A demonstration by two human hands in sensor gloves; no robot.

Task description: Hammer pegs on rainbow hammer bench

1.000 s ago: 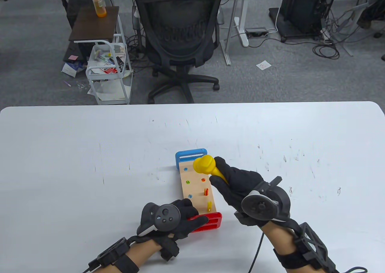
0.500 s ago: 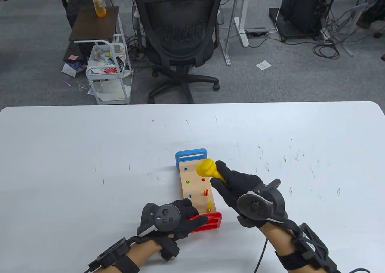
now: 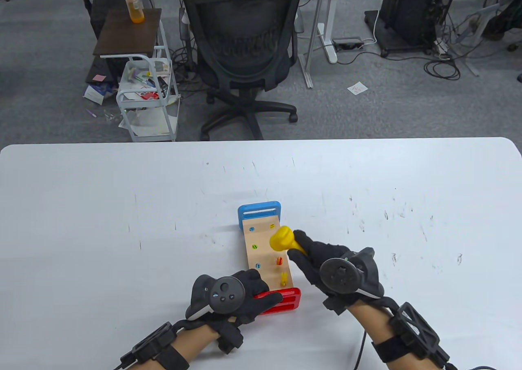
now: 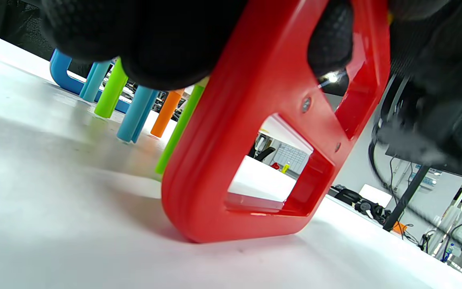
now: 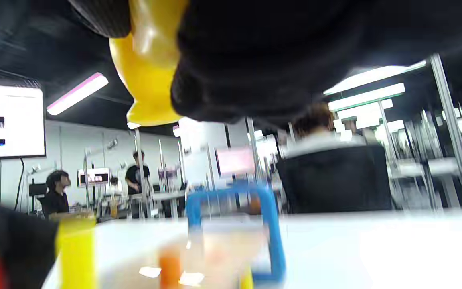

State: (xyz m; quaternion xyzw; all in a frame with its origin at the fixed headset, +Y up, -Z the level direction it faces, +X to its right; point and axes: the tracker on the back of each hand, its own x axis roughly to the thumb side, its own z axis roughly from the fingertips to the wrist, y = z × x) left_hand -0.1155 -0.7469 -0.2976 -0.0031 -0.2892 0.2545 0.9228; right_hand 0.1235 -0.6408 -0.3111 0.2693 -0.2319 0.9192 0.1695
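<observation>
Bench: I've got one rainbow hammer bench (image 3: 267,251) on the white table (image 3: 81,207), lying lengthwise away from me — blue end frame (image 3: 259,212) far, red end frame (image 3: 285,300) near.
Pegs, from above: I count six in the wooden deck. Two blue, one green and one orange at the far end sit flush; a second orange peg (image 3: 279,260) and a yellow peg (image 3: 284,279) on the right side stand proud.
Pegs, from below: in the left wrist view their shafts reach down under the deck to the table — blue, green, orange.
Hammer: one, yellow (image 3: 282,239), its head over the right side of the deck beyond the raised orange peg; I can't tell if it touches the wood.
Right hand (image 3: 322,260): wrapped round the hammer handle, just right of the bench.
Left hand (image 3: 244,294): at the near end, fingers curled over the red frame, gripping it; the left wrist view shows a fingertip (image 4: 329,40) in its slot.
Off the table: one black office chair (image 3: 242,47), one side stand with an orange bottle (image 3: 132,3).
</observation>
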